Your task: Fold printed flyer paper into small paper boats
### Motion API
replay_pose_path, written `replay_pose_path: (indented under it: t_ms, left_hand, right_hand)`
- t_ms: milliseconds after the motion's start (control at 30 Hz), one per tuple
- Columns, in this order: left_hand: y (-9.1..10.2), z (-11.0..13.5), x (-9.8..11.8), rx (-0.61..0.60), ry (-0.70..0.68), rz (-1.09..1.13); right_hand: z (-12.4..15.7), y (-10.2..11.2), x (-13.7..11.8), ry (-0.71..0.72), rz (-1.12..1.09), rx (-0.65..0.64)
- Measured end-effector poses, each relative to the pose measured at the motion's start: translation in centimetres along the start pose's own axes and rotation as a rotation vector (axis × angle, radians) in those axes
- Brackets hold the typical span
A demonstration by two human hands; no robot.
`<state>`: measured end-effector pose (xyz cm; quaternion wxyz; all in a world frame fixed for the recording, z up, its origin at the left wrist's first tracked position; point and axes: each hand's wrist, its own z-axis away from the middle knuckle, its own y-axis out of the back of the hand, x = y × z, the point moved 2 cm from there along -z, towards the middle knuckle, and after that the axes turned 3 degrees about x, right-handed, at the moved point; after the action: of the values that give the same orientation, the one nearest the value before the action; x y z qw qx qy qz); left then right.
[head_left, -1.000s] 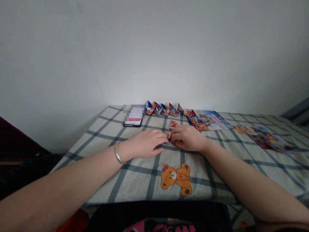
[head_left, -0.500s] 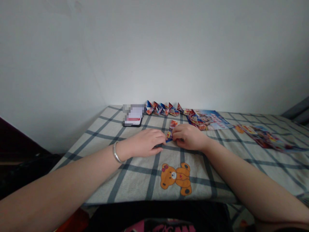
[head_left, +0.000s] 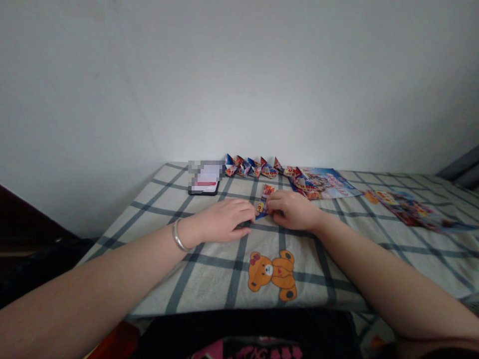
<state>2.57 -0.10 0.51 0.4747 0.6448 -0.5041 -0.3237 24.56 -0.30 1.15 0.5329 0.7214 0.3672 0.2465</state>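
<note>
A small folded piece of colourful printed paper (head_left: 265,198) lies on the checked tablecloth between my two hands. My right hand (head_left: 290,209) has its curled fingers on the paper's right side and hides part of it. At the lower left corner of the paper, the fingertips of my left hand (head_left: 230,219) touch or nearly touch it; the fingers are bent, and I cannot tell whether they grip it. A silver bangle (head_left: 180,236) circles my left wrist.
Several folded paper shapes (head_left: 249,167) stand in a row by the wall. A phone (head_left: 205,178) lies left of them. Flat printed sheets (head_left: 333,182) lie at the back right, another printed sheet (head_left: 415,209) farther right. The tablecloth (head_left: 209,279) bears a bear print.
Almost nothing differs. The whole view has shifted slightly, and both hands stay at the folded paper.
</note>
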Motion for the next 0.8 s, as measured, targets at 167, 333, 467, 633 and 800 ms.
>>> replay_pose_path:
  t_ms: [167, 333, 467, 633, 800]
  left_hand:
    - [-0.1, 0.1, -0.1, -0.002, 0.012, 0.02]
    - [-0.3, 0.2, 0.0, 0.019, -0.034, -0.033]
    - [-0.2, 0.0, 0.1, 0.014, -0.021, -0.03]
    - [-0.1, -0.1, 0.0, 0.005, -0.004, -0.026]
    - [-0.2, 0.0, -0.1, -0.002, 0.002, -0.03]
  right_hand:
    - [0.0, 0.1, -0.1, -0.015, 0.002, -0.002]
    - [0.0, 0.1, -0.2, 0.004, -0.043, 0.027]
    - [0.0, 0.0, 0.0, 0.005, -0.048, 0.038]
    - [0.3, -0.2, 0.4, 0.021, -0.049, 0.036]
    - [0.4, -0.2, 1.0, 0.037, -0.134, 0.065]
